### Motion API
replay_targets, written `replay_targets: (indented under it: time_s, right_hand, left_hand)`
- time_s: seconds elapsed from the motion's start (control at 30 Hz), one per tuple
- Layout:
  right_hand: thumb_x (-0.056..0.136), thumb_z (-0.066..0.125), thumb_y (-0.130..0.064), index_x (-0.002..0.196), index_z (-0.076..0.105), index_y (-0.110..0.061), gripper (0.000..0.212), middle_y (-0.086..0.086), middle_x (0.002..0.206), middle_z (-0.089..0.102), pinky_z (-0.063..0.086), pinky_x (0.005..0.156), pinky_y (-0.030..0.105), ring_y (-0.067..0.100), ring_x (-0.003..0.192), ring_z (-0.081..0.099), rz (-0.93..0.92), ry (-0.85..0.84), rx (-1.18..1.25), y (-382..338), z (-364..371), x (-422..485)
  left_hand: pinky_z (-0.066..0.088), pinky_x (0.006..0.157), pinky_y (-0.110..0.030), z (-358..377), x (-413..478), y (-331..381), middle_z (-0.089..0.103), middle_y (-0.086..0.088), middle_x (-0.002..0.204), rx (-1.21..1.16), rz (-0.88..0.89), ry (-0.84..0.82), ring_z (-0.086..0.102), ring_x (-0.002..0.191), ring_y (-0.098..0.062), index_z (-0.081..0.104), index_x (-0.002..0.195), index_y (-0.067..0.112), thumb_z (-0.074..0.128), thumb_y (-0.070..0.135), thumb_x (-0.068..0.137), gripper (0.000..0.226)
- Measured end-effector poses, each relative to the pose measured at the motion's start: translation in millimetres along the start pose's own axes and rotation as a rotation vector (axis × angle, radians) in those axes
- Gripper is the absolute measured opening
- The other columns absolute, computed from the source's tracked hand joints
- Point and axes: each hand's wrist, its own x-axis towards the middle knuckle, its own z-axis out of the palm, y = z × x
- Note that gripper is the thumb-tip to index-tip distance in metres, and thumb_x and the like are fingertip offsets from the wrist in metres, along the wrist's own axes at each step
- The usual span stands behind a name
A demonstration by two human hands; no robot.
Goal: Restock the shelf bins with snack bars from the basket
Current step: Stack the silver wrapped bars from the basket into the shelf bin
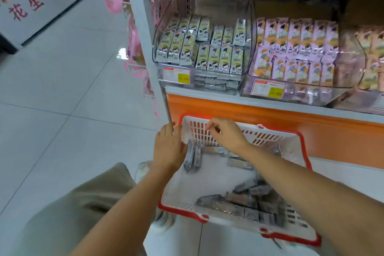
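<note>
Two snack bars [193, 157] stand on end in the far corner of the basket [178, 211], your left hand [169, 147] seemingly gripping their tops, right hand [226, 134] loosely curled and empty beside it; they look light and slick-wrapped, so pinch the flat faces firmly.

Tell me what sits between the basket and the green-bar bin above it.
Head view: the white shelf edge and an orange panel separate basket from bin.

White, red-rimmed basket [308, 159] below the shelf bins [166, 16], left hand [169, 147] gripping grey snack bars [193, 158] at its far-left corner; right hand [226, 133] curled over the far wall, loose bars [249, 199] heaped at the near end
</note>
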Motion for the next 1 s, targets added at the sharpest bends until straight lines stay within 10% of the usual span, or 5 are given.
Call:
replay_targets:
  time_s: [0.33,0.8,1.0]
  right_hand:
    - [0.096,0.056,-0.021,0.139,0.046,-0.013,0.045,0.008,0.15,0.035,0.029,0.113,0.037,0.027,0.138,0.032,0.31,-0.464,-0.281,102.3,67.0,-20.2]
    - [0.093,0.055,-0.027,0.143,0.043,-0.019,0.053,0.013,0.161,-0.002,0.018,0.118,0.047,0.033,0.148,0.001,0.22,-0.651,-0.574,154.5,131.3,10.4]
    - [0.089,0.059,-0.026,0.118,0.06,-0.009,0.033,0.015,0.15,0.011,0.036,0.105,0.035,0.031,0.122,0.04,0.28,-0.63,-0.542,149.5,143.6,9.2]
  left_hand:
    - [0.029,0.112,-0.041,64.2,-18.6,-4.1,0.022,-0.016,0.157,-0.05,-0.184,-0.117,0.031,0.139,-0.033,0.02,0.151,0.005,0.053,0.022,0.091,0.07]
    - [0.039,0.103,-0.044,96.0,-20.0,-8.5,0.028,-0.021,0.153,0.055,-0.193,-0.081,0.038,0.132,-0.033,0.024,0.15,0.0,0.047,0.028,0.093,0.067]
    - [0.04,0.105,-0.043,96.4,-19.9,-8.7,0.026,-0.019,0.154,0.071,-0.201,-0.091,0.038,0.133,-0.032,0.021,0.151,0.001,0.042,0.031,0.095,0.066]
